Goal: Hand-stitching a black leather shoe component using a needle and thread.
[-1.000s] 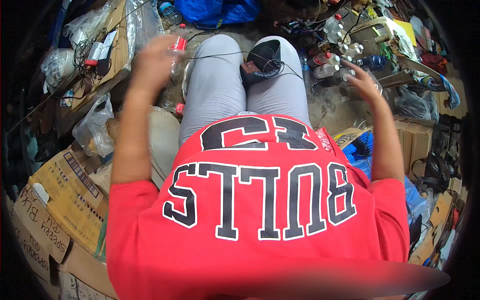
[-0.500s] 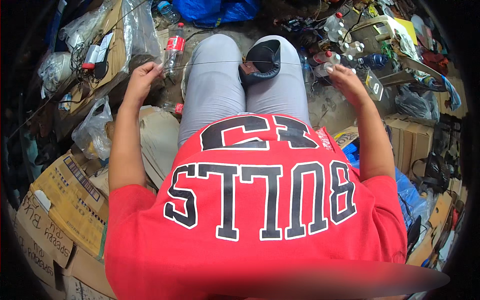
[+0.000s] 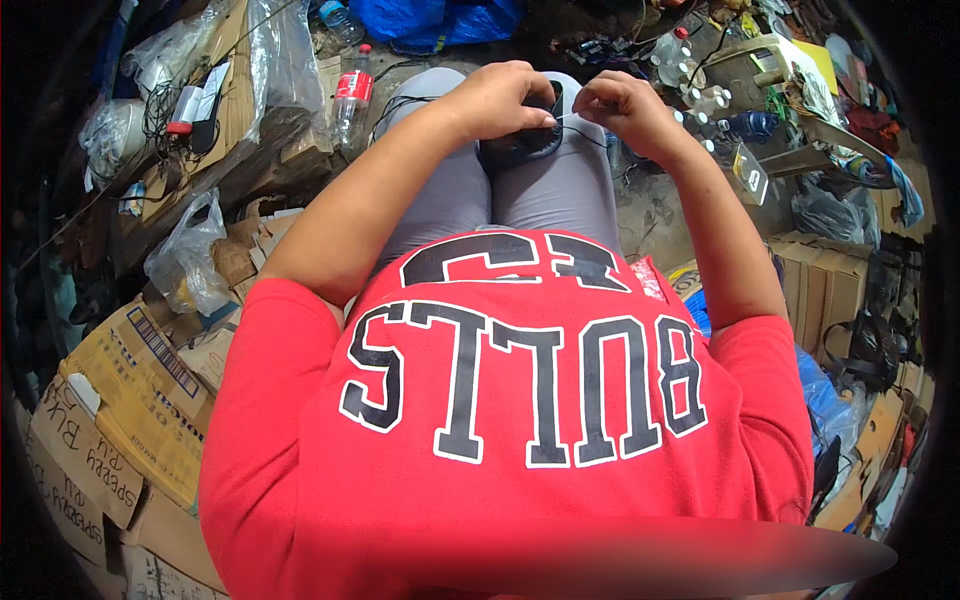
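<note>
A black curved piece [image 3: 522, 150], rounded like part of a shoe upper, rests on my grey-trousered thighs, partly hidden by my hands. Over it my left hand [image 3: 500, 100] is closed, thumb and fingers pinched together. My right hand [image 3: 632, 112] faces it a short way off, fingertips pinched too. A dark thread [image 3: 592, 135] runs by the right fingertips, and more of it loops over my left knee. Something thin and pale bridges the gap between the two pinches; whether it is a needle or thread I cannot tell.
A clear bottle with a red label [image 3: 352, 98] stands beyond my left knee. Several small bottles [image 3: 708, 98] lie to the right near a cluttered white rack [image 3: 770, 50]. Cardboard [image 3: 150, 390] and a plastic bag [image 3: 192, 265] fill the left side; a blue bag [image 3: 435, 22] lies ahead.
Both hands have come inward from wide apart to meet over the black piece. The thread, stretched taut across my knees before, now hangs in slack loops.
</note>
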The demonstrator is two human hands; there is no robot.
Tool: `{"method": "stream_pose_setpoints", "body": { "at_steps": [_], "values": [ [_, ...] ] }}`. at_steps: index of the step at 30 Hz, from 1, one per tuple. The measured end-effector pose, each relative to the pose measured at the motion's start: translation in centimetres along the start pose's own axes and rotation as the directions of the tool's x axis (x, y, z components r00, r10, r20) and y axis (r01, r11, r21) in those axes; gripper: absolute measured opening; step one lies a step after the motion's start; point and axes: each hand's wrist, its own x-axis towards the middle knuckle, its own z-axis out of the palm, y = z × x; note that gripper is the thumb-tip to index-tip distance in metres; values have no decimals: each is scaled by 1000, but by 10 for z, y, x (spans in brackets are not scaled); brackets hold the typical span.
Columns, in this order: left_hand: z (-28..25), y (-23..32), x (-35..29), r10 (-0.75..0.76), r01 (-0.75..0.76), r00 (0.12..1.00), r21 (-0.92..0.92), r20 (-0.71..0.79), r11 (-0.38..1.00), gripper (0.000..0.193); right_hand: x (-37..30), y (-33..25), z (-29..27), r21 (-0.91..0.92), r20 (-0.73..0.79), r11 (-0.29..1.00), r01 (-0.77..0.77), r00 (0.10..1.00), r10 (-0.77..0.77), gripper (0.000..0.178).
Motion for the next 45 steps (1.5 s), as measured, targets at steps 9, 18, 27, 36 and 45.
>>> {"method": "stream_pose_setpoints", "body": {
  "at_steps": [9,18,27,36,45],
  "values": [
    [6,-11,11,-154,255,949,-388,274,886,23,-6,4,17,217,61,975,-40,998,27,15],
    [6,-17,12,-18,210,915,-438,404,874,27,-34,-10,32,139,-153,990,-6,988,28,26],
    [4,-11,13,-49,223,877,-315,478,922,29,-23,-47,17,-487,13,869,93,995,-100,24],
    [14,-19,17,109,-110,994,-11,-25,994,31,-2,-20,33,-416,43,900,128,992,-121,16],
    [-31,-20,-65,-168,151,981,157,95,976,25,-29,6,35,324,60,929,-177,984,166,23]
  ]
}}
